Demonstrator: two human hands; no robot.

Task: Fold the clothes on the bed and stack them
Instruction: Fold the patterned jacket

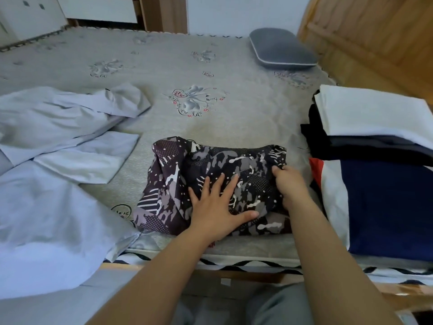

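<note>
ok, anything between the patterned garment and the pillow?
No, just bare bedspread between the garment and the pillow, per the head view.

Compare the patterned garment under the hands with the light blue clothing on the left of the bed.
The patterned garment is dark with a grey and white print; the light blue clothing is plain and pale. The patterned garment is gathered into a compact bundle, while the light blue clothing lies spread and rumpled. The left hand presses flat on the patterned garment and the right hand grips it; nothing touches the light blue clothing. Both lie on the bed.

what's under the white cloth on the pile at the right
Under the white cloth lie dark folded clothes, their edges showing. How many layers there are is hidden.
</note>
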